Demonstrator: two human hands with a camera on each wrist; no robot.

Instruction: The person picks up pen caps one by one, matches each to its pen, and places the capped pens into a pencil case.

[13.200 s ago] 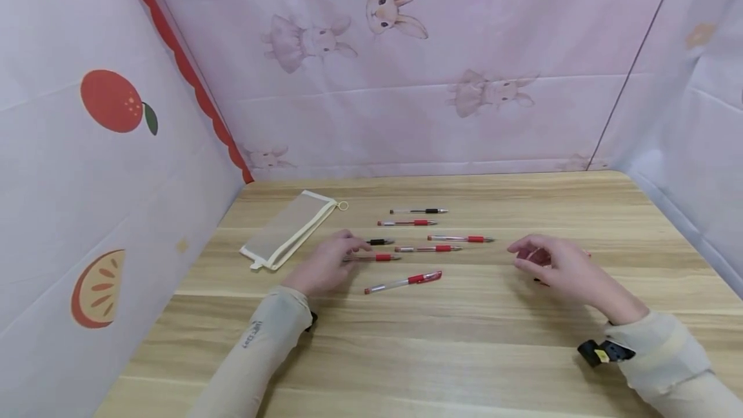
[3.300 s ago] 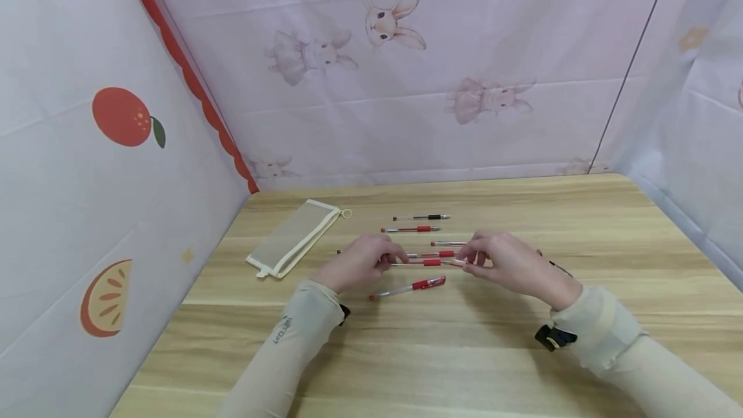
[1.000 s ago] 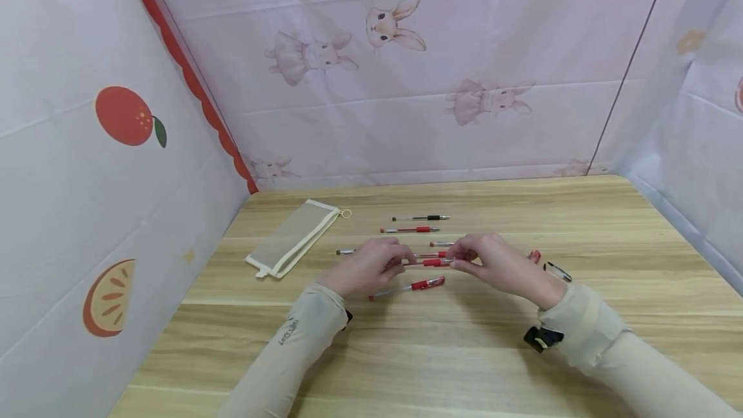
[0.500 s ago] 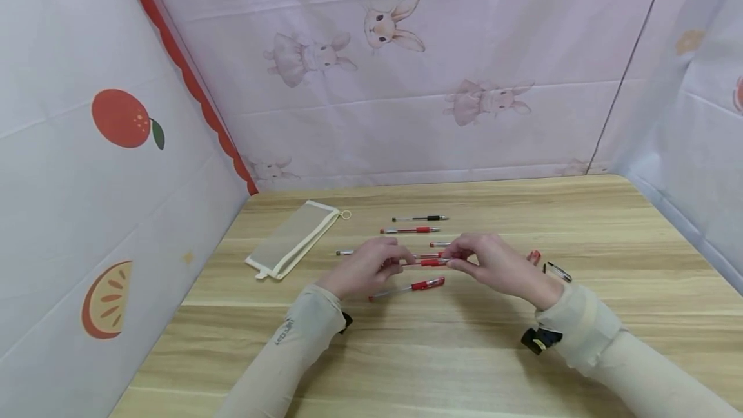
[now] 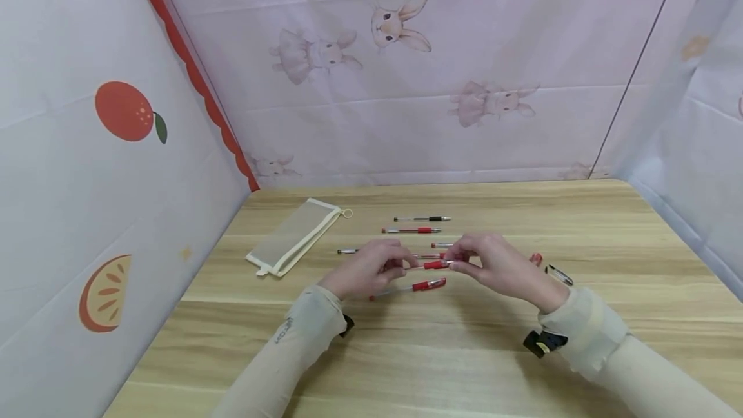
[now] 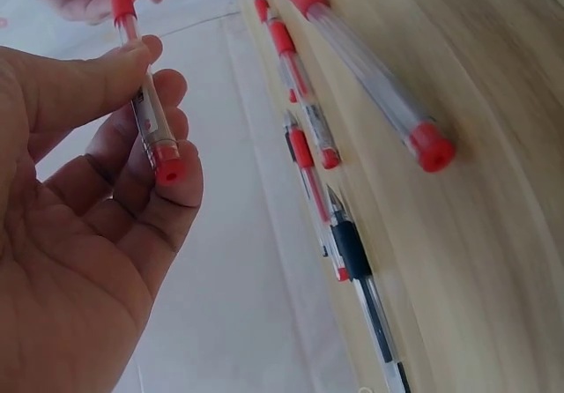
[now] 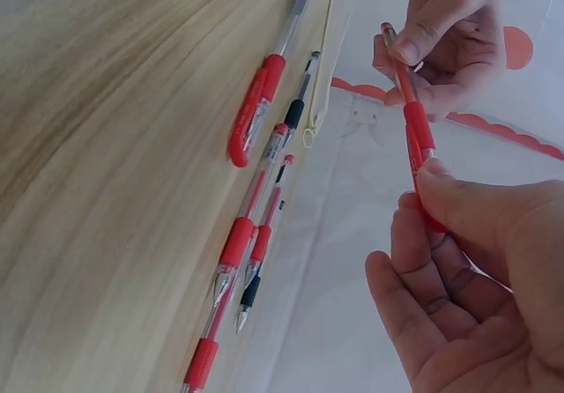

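My left hand [image 5: 376,268] pinches the rear of a clear-barrelled red gel pen [image 5: 434,265] between thumb and fingers, above the table. At the pen's front end, my right hand [image 5: 496,269] pinches a clear cap with a red clip [image 7: 413,157]. The cap sits over the tip, up against the red grip; its end is partly behind my right thumb. Closer to me on the table lies a capped red pen [image 5: 428,285], its rear partly behind my left hand. Uncapped pens lie beyond, among them a red pen [image 5: 411,230] and a black pen [image 5: 422,218].
A pale mesh zip pouch [image 5: 290,237] with a ring pull lies at the left. Right of my right hand are a red cap [image 5: 536,258] and a clear cap with black parts [image 5: 560,276]. Fabric walls [image 5: 406,128] enclose the table's back and sides.
Since the oldest frame, my left hand has lifted the red pen and my right hand has come left to its tip with a cap. Over the last second both hands have barely moved.
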